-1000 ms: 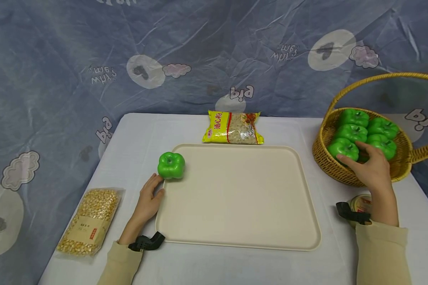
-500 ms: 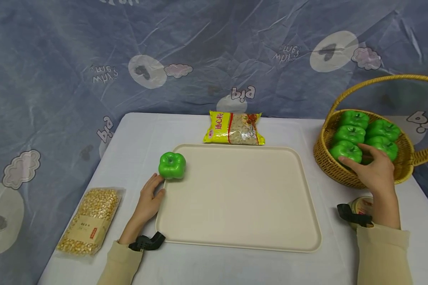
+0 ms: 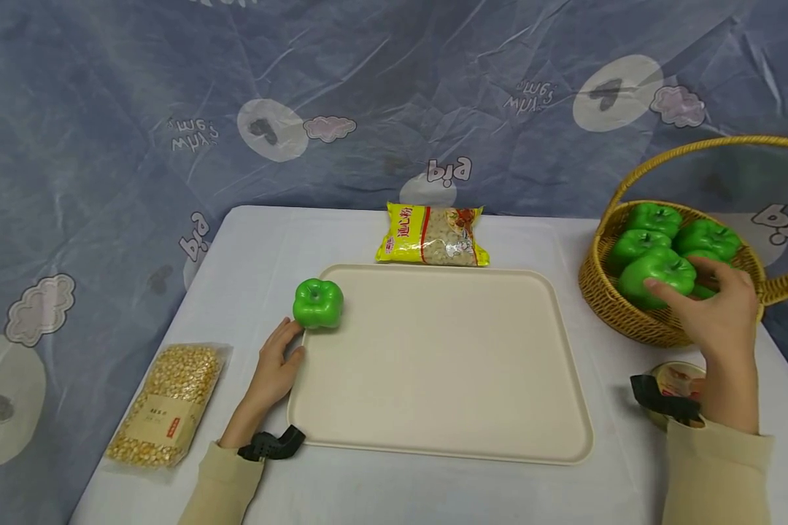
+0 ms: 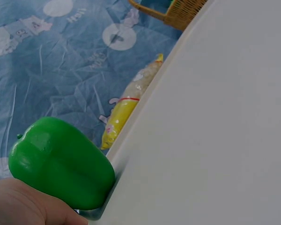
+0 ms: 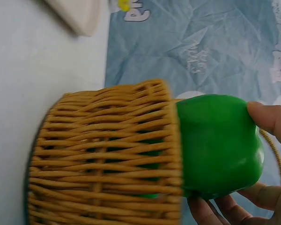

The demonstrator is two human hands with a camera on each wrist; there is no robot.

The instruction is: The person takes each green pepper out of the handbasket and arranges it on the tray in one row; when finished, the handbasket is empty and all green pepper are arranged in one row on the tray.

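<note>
My right hand (image 3: 722,302) grips a green bell pepper (image 5: 220,145) between thumb and fingers, lifted just over the rim of the wicker basket (image 5: 103,154). Several more green peppers (image 3: 654,218) lie in the basket behind and below it, partly hidden by the hand. On the left, another green pepper (image 3: 318,303) sits at the far left corner of the beige tray (image 3: 446,364). My left hand (image 3: 279,364) rests at the tray's left edge, fingers fairly straight, fingertips right at that pepper's base. In the left wrist view the thumb side lies just below the pepper (image 4: 61,164).
A yellow bag of pasta (image 3: 433,235) lies behind the tray. At the left edge of the white table lies a clear bag of corn kernels (image 3: 167,408). A round tin (image 3: 676,383) stands under the right wrist. The basket's tall handle (image 3: 716,142) arches over its right side.
My right hand has taken up the near-left pepper and raised it from among the others, moving slightly right. The left hand and its pepper stay put.
</note>
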